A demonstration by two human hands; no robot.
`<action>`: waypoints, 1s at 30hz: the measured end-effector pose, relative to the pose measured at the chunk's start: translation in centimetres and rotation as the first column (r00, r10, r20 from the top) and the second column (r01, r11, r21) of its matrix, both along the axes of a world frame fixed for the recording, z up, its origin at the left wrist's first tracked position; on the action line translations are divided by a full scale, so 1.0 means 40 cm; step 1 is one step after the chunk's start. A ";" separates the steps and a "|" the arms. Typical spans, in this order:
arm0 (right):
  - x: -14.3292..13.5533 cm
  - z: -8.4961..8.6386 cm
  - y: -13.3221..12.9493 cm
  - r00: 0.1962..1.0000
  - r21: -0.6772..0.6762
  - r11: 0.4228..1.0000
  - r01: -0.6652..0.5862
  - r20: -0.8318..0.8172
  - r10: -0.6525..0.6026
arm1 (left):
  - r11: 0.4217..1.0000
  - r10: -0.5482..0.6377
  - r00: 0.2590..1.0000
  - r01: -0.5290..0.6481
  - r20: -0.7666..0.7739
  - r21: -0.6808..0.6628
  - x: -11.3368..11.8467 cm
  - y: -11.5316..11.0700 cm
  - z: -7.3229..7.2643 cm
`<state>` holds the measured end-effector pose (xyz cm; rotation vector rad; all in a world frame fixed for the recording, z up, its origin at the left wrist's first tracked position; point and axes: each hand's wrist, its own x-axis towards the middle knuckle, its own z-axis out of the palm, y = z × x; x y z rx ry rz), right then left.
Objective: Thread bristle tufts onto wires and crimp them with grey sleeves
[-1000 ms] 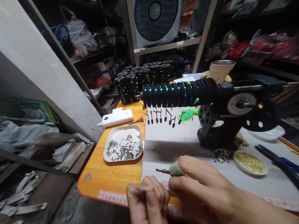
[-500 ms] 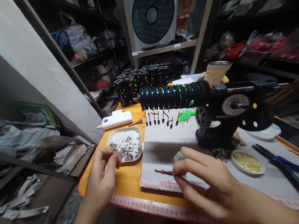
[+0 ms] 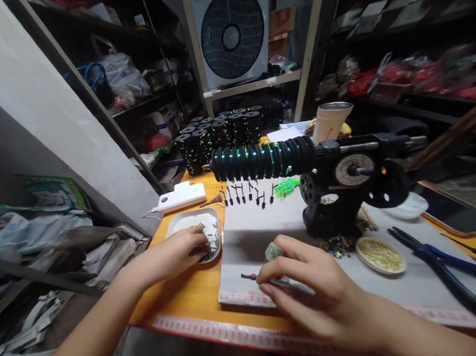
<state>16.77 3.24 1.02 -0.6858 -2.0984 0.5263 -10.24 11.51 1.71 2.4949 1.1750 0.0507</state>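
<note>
Left hand (image 3: pixel 185 245): reaches down into the white tray (image 3: pixel 180 219), fingers bent and close together over the small pieces (image 3: pixel 211 234); the tips are hidden, so I cannot tell whether they pinch one.
Right hand (image 3: pixel 317 280): thumb and a finger pressed together on the brown stick (image 3: pixel 248 276), the index finger raised apart from them, its tip under a green wrap (image 3: pixel 273 251).
Brown stick: sticks out leftward from the right hand's pinch, above the pale sheet (image 3: pixel 233 269), its other end covered by the fingers.
White tray: on the orange table (image 3: pixel 148 299), left of the pale sheet.
Beyond the hands: the black ribbed roller (image 3: pixel 261 160), with short dark stems (image 3: pixel 242 193) in a row below it.
Right side: pliers (image 3: pixel 428 257), lying with handles apart.
</note>
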 end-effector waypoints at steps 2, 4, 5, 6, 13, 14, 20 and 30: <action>0.000 0.000 0.001 1.000 -0.012 1.000 -0.007 0.001 0.007 | 1.000 -0.019 0.999 0.019 -0.031 -0.008 0.001 0.000 0.010; 0.000 0.000 0.003 1.000 -0.021 1.000 -0.012 -0.001 0.012 | 0.999 -0.031 0.998 0.030 -0.051 -0.017 0.000 0.000 0.017; -0.001 -0.001 0.003 1.000 -0.022 1.000 -0.010 -0.007 0.010 | 0.999 -0.032 0.998 0.031 -0.057 -0.018 -0.001 0.000 0.020; -0.001 -0.002 0.003 1.000 -0.024 1.000 -0.009 -0.011 0.009 | 1.000 -0.029 0.998 0.028 -0.061 -0.015 -0.002 0.001 0.022; -0.006 -0.014 0.004 1.000 -0.046 0.999 -0.015 -0.006 0.014 | 1.000 -0.015 0.998 0.015 -0.056 -0.009 -0.010 0.002 0.027; -0.006 -0.014 0.003 1.000 -0.046 0.999 -0.015 -0.006 0.014 | 1.000 -0.024 0.998 0.023 -0.059 -0.021 -0.008 0.000 0.028; -0.007 -0.011 0.001 1.000 -0.029 0.999 -0.012 -0.007 0.012 | 1.000 -0.011 0.997 0.010 -0.082 -0.005 0.004 0.005 0.011; -0.003 -0.012 0.006 0.998 -0.005 1.000 0.015 -0.060 -0.015 | 0.983 0.118 0.988 -0.131 0.103 0.125 0.012 0.017 0.018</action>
